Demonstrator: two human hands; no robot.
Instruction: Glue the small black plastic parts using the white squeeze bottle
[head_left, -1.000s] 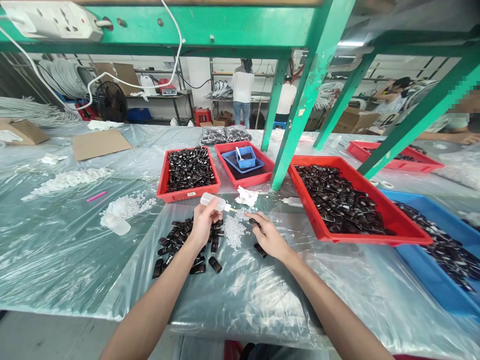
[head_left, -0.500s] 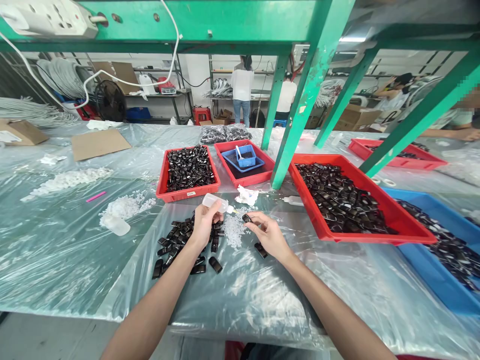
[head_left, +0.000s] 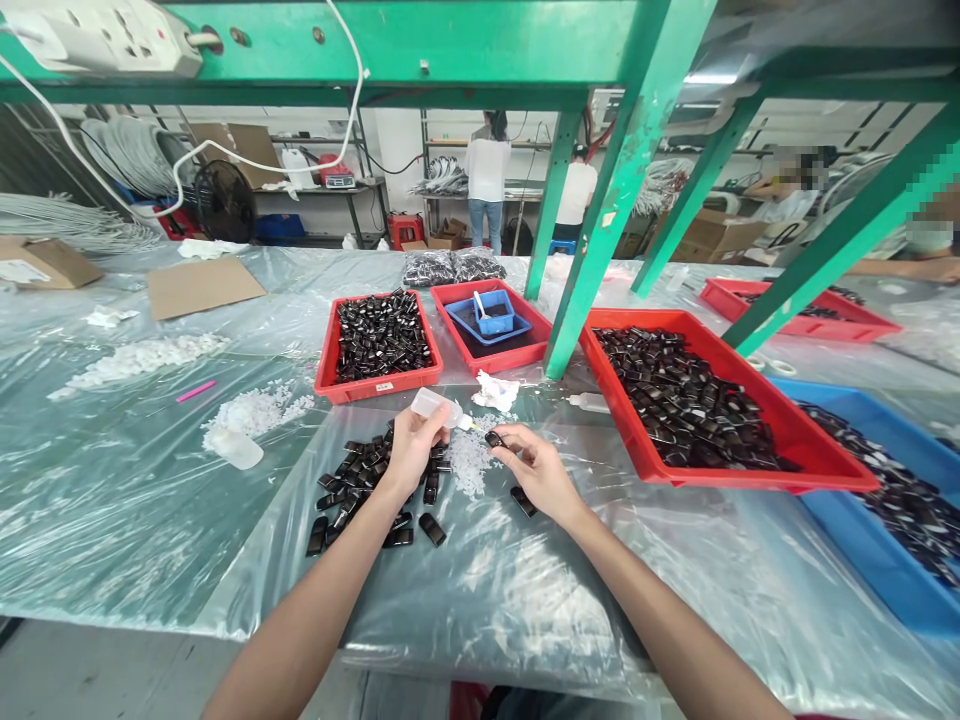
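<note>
My left hand (head_left: 412, 442) is closed around a clear squeeze bottle (head_left: 435, 405) with a thin nozzle, tilted so that its tip points right. My right hand (head_left: 536, 465) pinches a small black plastic casing (head_left: 494, 440) between thumb and fingers, close by the nozzle tip. Below the hands lies a small heap of tiny translucent pieces (head_left: 469, 465). A pile of black casings (head_left: 367, 465) spreads beside and partly behind my left forearm. One single casing (head_left: 523, 501) rests on the plastic sheet under my right hand.
Red trays of black casings (head_left: 325, 385) (head_left: 660, 470) stand beyond the hands, and a blue tray (head_left: 862, 570) sits at right. A green post (head_left: 592, 230) rises between trays. More translucent pieces (head_left: 259, 415) and a pink stick (head_left: 196, 391) lie left. People work behind.
The bottle in my left hand has tipped slightly, its nozzle dipping lower toward the casing. My right hand keeps its pinch, almost still. The whole view has shifted a little.
</note>
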